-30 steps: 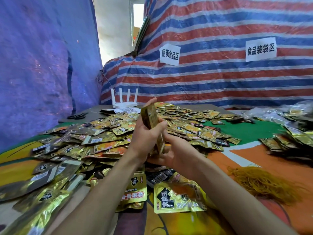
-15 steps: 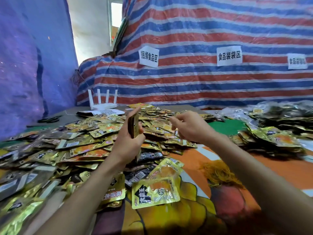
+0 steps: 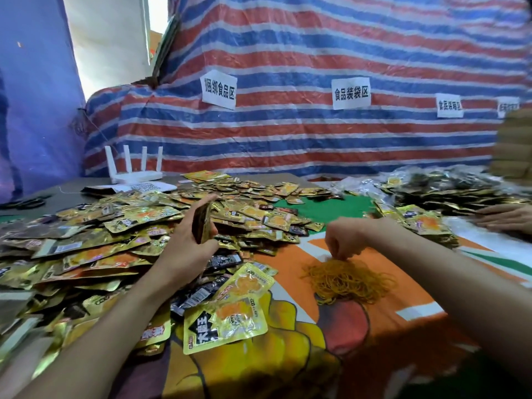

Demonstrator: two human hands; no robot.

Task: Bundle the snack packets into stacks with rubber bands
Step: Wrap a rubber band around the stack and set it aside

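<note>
Over the near middle of the worktop (image 3: 414, 300), the left hand (image 3: 187, 246) holds a stack of packets (image 3: 201, 223) upright on edge. Its fingers and thumb wrap round the lower half, above the big heap of loose packets (image 3: 109, 243) that covers the left side. To the right, the right hand (image 3: 345, 239) is turned palm-down with its fingers (image 3: 342, 254) curled. The tips touch the top of the tangle of rubber bands (image 3: 349, 279) on the orange cloth; whether a band is already pinched I cannot tell.

The packets look like thin foil pouches: light, bendy and slick-faced. A stack would probably slide and fan out unless squeezed across its flat faces. Gripping it low, as now, leaves the upper end free for a band to go over.

The bands are fine, soft and stretchy, and they are knotted together. A pull from the middle would likely lift several at once, so a single loop pinched at the top or edge of the tangle should come away cleaner.

Far right lies a second heap (image 3: 449, 194) of packets, with another person's hand (image 3: 506, 218) just beside it. A white router (image 3: 135, 175) stands at the far left.
</note>
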